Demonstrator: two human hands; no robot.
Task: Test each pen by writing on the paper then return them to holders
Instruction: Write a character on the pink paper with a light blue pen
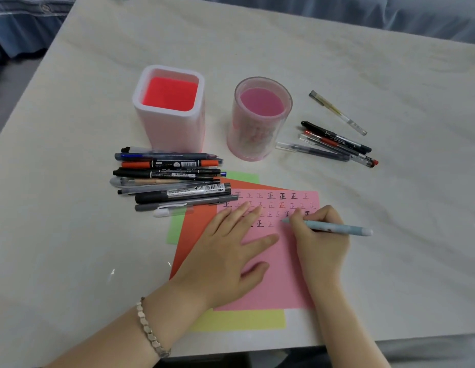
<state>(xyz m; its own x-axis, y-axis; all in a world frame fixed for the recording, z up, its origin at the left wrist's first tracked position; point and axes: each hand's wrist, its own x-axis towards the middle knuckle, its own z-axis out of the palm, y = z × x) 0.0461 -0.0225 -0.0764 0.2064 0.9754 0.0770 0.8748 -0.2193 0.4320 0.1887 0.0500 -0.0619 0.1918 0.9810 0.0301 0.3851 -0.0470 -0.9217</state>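
- Centre of the action: one pink sheet of paper (273, 269), on top of a stack of four. One orange-red sheet (196, 229), one light green sheet (175, 229) and one yellow sheet (244, 318) peek out from under it.
- The pink sheet carries four rows of small handwritten marks along its far edge, mostly black and a few red.
- Left hand (231, 243) lies flat on the pink sheet, fingers straight and spread, pressing it down and holding nothing. There's one silver beaded bracelet (148, 328) on that wrist.
- Right hand (318, 235) sits at the pink sheet's right edge, fingers curled around one light blue pen (334, 227). The pen's tip touches the sheet at the fourth row of marks.
- Beyond the pink sheet's far edge stand two holders, side by side and upright. One is a white square plastic holder with a red inside (168, 107), far left. The other is a round translucent pink holder (259, 118), straight beyond. I see no pens in either.
- At the pink sheet's far-left corner sits a heap of pens (170, 179), lying flat and overlapping the green and orange-red sheets. I count about ten, but they're stacked too tightly to be sure.
- Beyond the pink sheet's far-right corner is a bunch of pens (337, 146), four that I can make out, with a black marker and a red pen among them.
- Farther out past that bunch lies one clear pen with yellowish ink (337, 112), on its own.
- All of it rests on a white marbled tabletop (377, 70).
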